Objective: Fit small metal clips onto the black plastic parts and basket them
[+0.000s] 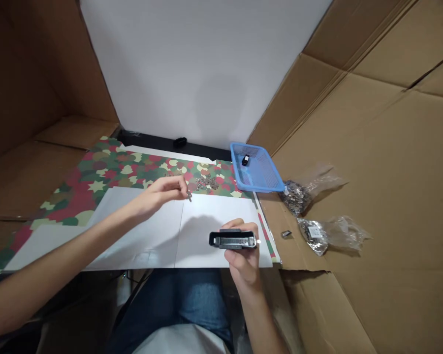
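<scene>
Head view, catalogued left to right.

Brown cardboard lining (pixel 29 83): walls the left side. Camouflage-printed sheet (pixel 96 167): green, red and cream, lying flat, partly under a white sheet (pixel 214 221).

Left hand (pixel 158 194): thumb and forefinger pinched together on a small metal piece (pixel 189 196), held above the upper part of the white sheet, the other fingers loosely curled.

Small metal parts, heaped (pixel 206 183): on the camouflage, just beyond that pinch. Black object (pixel 179 142): at the back, against a white panel (pixel 192 64).

Right hand (pixel 241 250): fingers curled around a black-and-steel rectangular part (pixel 232 240), gripped over the white sheet's lower right.

Blue plastic basket (pixel 256 167): mesh-bottomed, a small black item (pixel 245 160) inside.

Clear plastic bags of metal parts, two (pixel 295 196) (pixel 313 231): on cardboard to the right, a loose metal piece (pixel 286 234) just beside the lower bag.
</scene>
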`<state>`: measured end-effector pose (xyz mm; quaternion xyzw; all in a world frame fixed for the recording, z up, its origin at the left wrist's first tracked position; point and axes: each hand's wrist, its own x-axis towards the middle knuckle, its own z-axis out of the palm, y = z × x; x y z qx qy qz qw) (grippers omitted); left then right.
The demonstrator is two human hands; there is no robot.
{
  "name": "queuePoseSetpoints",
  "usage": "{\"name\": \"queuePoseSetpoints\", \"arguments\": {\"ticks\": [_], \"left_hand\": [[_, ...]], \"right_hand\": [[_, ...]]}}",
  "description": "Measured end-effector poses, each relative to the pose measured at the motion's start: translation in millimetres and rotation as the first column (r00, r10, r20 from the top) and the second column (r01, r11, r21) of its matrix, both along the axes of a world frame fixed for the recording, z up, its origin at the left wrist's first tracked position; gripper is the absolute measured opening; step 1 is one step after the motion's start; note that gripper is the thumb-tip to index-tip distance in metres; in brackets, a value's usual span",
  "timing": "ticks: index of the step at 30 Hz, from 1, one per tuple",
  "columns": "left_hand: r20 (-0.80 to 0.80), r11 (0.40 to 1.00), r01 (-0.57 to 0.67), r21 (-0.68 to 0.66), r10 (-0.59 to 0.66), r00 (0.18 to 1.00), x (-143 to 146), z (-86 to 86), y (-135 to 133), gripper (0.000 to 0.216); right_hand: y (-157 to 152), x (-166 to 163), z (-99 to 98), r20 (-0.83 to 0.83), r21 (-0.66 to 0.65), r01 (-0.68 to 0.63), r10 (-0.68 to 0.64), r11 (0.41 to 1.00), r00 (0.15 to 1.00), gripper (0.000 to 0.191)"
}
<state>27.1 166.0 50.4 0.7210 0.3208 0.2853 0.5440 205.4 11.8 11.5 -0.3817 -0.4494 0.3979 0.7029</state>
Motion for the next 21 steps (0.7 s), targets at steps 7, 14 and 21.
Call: {"name": "queuePoseSetpoints", "arguments": {"ticks": [7, 14, 21], "left_hand": [[0.32, 0.996, 0.006, 0.083, -0.032, 0.947, -2.6, 12.3, -72.3, 0.007], [0.293, 0.943, -0.062, 0.328, -0.039, 0.955, -3.0, 9.8, -89.4, 0.018], [0.287, 0.887, -0.112, 0.447, -0.024, 0.958, -4.0, 11.0, -90.3, 0.024]], "right_hand": [[0.7, -13.6, 20.4, 0.257, 0.221, 0.072, -0.13, 0.973, 0.958, 0.036], [-2.8, -19.8, 27.4, 0.376, 0.284, 0.054, -0.163, 0.957, 0.912, 0.044], [-6.2, -22.0, 25.6, 0.434, 0.292, 0.068, -0.196, 0.954, 0.879, 0.046]]}}
